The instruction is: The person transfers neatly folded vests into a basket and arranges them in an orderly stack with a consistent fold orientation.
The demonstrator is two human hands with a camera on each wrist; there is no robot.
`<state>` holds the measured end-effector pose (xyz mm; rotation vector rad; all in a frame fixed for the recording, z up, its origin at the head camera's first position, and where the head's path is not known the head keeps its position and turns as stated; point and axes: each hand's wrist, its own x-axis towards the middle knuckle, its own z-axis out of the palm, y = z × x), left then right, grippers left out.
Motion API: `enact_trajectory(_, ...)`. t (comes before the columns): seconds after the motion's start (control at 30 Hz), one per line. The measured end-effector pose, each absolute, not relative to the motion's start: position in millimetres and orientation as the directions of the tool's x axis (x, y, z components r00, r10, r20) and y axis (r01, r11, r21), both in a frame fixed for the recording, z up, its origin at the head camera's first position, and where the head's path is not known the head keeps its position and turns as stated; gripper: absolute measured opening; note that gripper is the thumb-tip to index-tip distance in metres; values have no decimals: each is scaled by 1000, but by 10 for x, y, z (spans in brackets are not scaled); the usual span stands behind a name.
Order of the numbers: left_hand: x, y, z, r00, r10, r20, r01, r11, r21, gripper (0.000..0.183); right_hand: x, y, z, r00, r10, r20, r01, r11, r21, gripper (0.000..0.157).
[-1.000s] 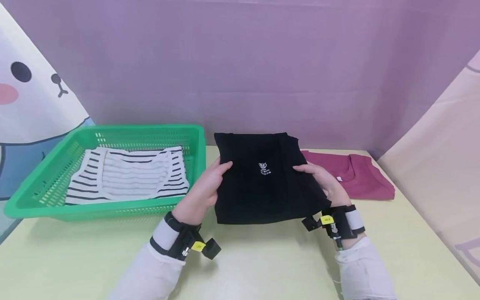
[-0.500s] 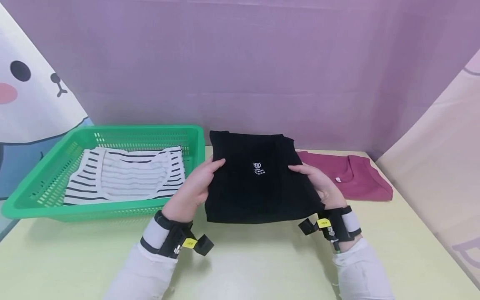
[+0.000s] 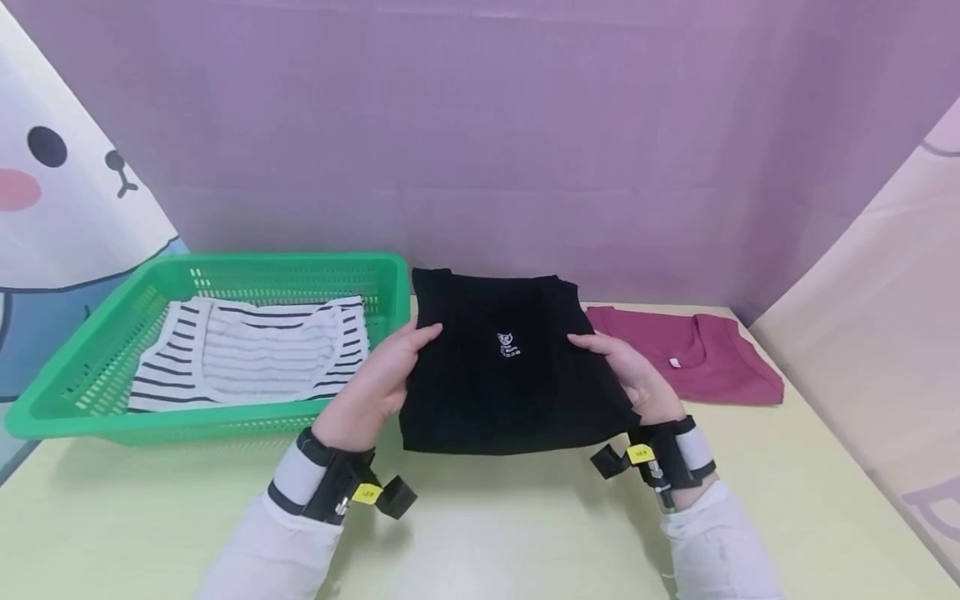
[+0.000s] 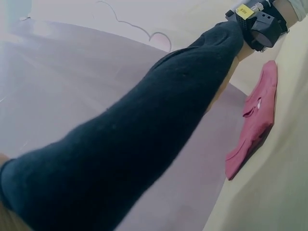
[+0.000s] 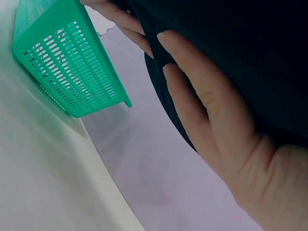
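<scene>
A folded black shirt point(image 3: 487, 392) with a small white print is held up above the table, its face tilted toward the head camera. My left hand point(image 3: 378, 379) grips its left edge, thumb on the front and the other fingers behind it. On the opposite edge my right hand point(image 3: 633, 371) holds the cloth the same way. Beneath the shirt in the right wrist view, fingers point(image 5: 211, 101) of the right hand support the dark cloth. The left wrist view shows the shirt point(image 4: 125, 120) stretched between both hands, its near end covering most of the left one.
A green basket point(image 3: 225, 423) stands at the left, with a folded white shirt with black stripes point(image 3: 255, 354) inside. A folded maroon shirt point(image 3: 738, 367) lies on the pale table point(image 3: 510, 533) at the right. A purple curtain point(image 3: 525, 133) hangs behind.
Both hands have moved a little to the left with the black shirt, which now sits closer to the basket. Their hold looks the same. The basket and maroon shirt stay put.
</scene>
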<state>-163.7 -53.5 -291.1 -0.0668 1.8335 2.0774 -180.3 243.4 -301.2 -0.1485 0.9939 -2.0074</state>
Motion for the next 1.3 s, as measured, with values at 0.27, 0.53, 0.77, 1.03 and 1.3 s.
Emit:
enact_trajectory(0.27,-1600,-552,-2880,-936,255,-243,-275,-99,956,64,-1780,2419,-3002,-530,-829,-178,683,-293,-669,49)
enact_trajectory(0.53,-1553,-646,-2872,-940,196,-280,-297,-67,953,69,-1829,2343,-3010,-535,-826,-177,671,-289,-683,49)
enact_trajectory(0.77,-1576,-698,-2854,-936,226,-271,-295,-76,953,69,-1821,2284,-3004,-567,-797,-206,668,-299,-682,48)
enact_trajectory(1.03,-1573,-757,-2837,-933,239,-268,-285,-38,958,67,-1816,2193,-2945,-523,-837,-163,683,-297,-667,52)
enact_trajectory(1.3,-1580,-827,-2845,-931,237,-279,-280,30,959,67,-1798,2065,-2908,-603,-741,-295,660,-255,-707,45)
